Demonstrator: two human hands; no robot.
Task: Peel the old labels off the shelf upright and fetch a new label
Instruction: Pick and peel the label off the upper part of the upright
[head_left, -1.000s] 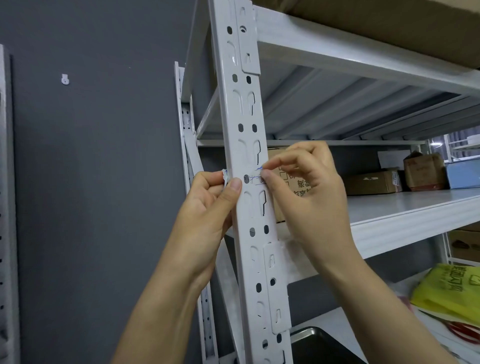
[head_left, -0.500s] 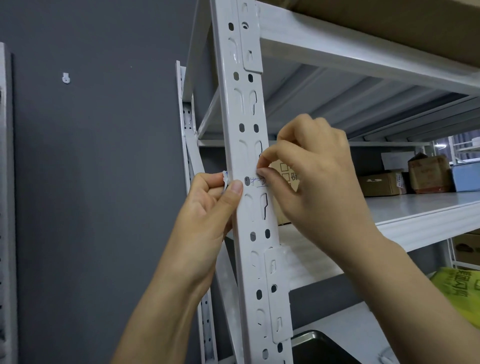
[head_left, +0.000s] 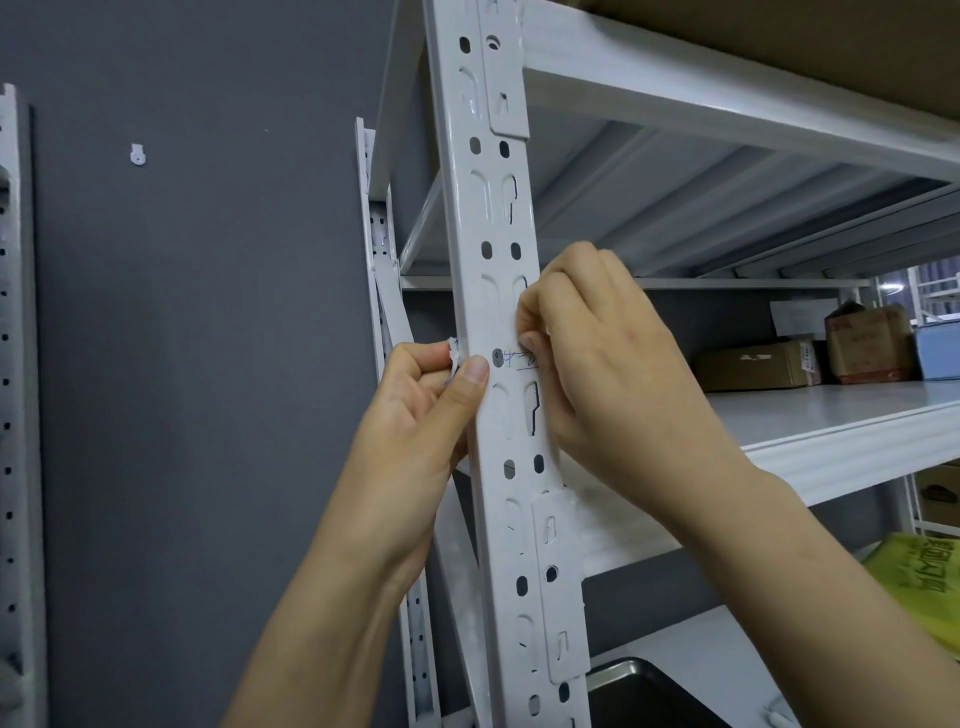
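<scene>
- The label (head_left: 519, 359), a small white strip with blue handwriting, is stuck flat on the front face of the upright (head_left: 506, 519), just right of an oval hole and about level with both hands.
- The right hand (head_left: 608, 364) has its fingers curled, and its thumb and forefinger pinch at the label's right edge. How much of that edge has lifted is hidden behind the fingertips.
- The left hand (head_left: 415, 415) is closed round a crumpled scrap (head_left: 453, 358) of white paper with blue ink. Its thumb presses against the upright's left edge, steadying it.
- To do this step well, I would get a nail under the corner, then pull low and slowly back along the face towards the hole. Thin paper probably tears if it is yanked outward.
- The hole's rim is likely to snag the strip, so I would ease the pull there.
- The upright is white painted steel, smooth and slightly glossy. It is punched with paired oval holes and keyhole slots and carries riveted connector plates.
- A paint surface this smooth probably lets the adhesive go cleanly, though residue may remain.
- The shelf (head_left: 831, 410) behind is the same pale metal, and the underside of the deck above it is ribbed.
- Brown cardboard boxes (head_left: 753, 366) sit well back on the shelf.
- A yellow plastic bag (head_left: 924, 582) lies lower right, and a dark metal tray (head_left: 639, 696) sits below.
- A matt grey wall (head_left: 208, 364) with a small white hook (head_left: 137, 155) stands to the left.
</scene>
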